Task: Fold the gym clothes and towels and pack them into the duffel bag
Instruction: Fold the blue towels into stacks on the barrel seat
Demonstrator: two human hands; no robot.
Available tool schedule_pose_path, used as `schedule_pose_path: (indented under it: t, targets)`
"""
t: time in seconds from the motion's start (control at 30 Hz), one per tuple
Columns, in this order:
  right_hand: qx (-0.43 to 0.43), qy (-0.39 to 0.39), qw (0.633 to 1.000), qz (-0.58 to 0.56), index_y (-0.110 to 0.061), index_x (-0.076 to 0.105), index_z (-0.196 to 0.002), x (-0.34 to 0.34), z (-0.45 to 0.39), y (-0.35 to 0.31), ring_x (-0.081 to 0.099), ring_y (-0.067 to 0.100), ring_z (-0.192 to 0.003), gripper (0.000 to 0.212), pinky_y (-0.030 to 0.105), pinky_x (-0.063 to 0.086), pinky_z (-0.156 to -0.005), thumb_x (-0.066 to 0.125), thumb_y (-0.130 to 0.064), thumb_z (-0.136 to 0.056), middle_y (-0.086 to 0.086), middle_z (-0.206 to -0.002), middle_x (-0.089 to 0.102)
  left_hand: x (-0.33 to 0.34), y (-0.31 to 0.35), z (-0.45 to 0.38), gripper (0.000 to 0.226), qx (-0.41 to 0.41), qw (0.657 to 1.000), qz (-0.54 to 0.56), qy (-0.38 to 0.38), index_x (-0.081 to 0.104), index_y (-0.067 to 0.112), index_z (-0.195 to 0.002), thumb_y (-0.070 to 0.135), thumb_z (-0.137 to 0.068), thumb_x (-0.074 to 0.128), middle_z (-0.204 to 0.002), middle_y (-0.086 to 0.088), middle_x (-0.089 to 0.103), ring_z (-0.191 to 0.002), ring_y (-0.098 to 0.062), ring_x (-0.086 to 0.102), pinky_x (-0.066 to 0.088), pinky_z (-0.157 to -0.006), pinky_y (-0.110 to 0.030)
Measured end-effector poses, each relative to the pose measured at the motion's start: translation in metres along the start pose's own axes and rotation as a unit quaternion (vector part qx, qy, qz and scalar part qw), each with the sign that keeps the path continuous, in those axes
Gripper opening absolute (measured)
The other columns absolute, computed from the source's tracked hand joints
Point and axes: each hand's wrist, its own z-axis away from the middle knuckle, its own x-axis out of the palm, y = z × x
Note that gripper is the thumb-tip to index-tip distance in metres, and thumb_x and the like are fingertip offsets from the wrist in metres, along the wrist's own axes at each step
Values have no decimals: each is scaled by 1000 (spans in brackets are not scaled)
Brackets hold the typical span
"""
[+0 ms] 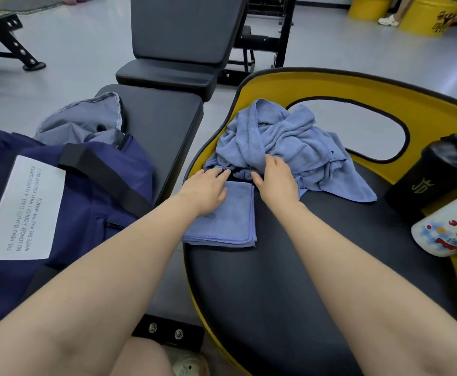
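the folded towel [221, 221] lies at centre frame on the black worktop [289, 267], its long axis running away from the person. the left hand [204, 189] rests flat on its far end, fingers relaxed, and the right hand [274, 177], fingers loosely spread and gripping nothing, touches the crumpled towel [289, 142] just beyond. the duffel bag [72, 191] sits at left frame, nearer the left hand.

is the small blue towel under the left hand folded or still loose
Folded: the small blue towel lies flat as a neat rectangle with stacked layered edges, under the left hand.
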Motion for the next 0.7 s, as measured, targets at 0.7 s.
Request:
schedule_pose_path:
  t: [0.7]
  targets:
    - [-4,18,971,-238,-8,67,-104,-103,4,-24,51,14,-75,17,9,36,-50,52,-11,-96,4,-89,63,-104,61,-13,28,13,934,327,142,59,10,-114,1,-88,52,-106,-11,65,-100,-28,59,49,-86,-43]
